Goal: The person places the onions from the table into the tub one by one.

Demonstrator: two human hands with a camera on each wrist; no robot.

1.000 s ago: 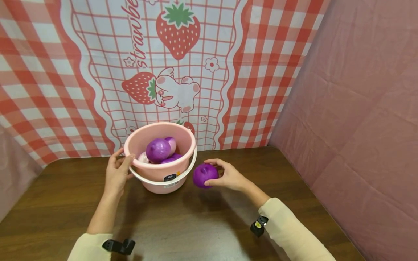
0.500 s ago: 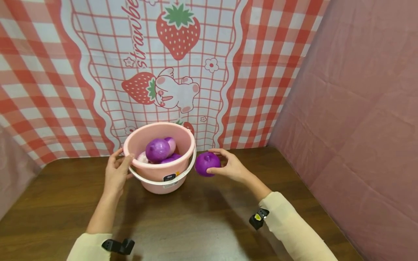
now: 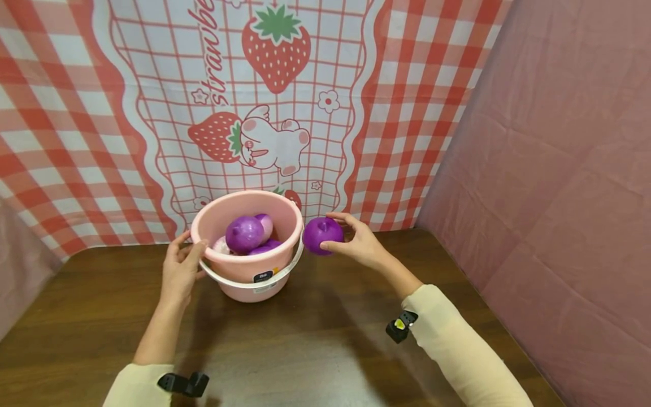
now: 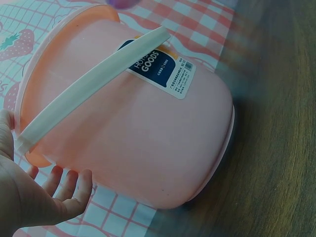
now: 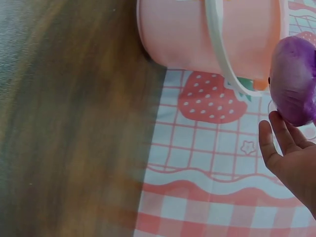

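Observation:
A pink bucket (image 3: 244,270) with a white handle (image 3: 264,284) stands on the table. My left hand (image 3: 179,271) grips its rim on the left side; in the left wrist view the fingertips (image 4: 85,180) lie against the outer wall. Purple onions (image 3: 244,234) and a pale, partly hidden thing (image 3: 221,245) lie inside the bucket. My right hand (image 3: 362,244) holds another purple onion (image 3: 321,236) between thumb and fingers. That onion is raised off the table, just to the right of the bucket's rim. In the right wrist view the onion (image 5: 295,81) is cut off by the frame edge.
Behind the bucket hangs a checked strawberry cloth (image 3: 277,141). A pink cloth wall (image 3: 549,169) borders the right side. The dark wooden table (image 3: 285,350) extends in front of the bucket and to both sides.
My right hand has lifted the onion from beside the bucket's lower part up to near rim height. The left hand and the bucket have hardly moved.

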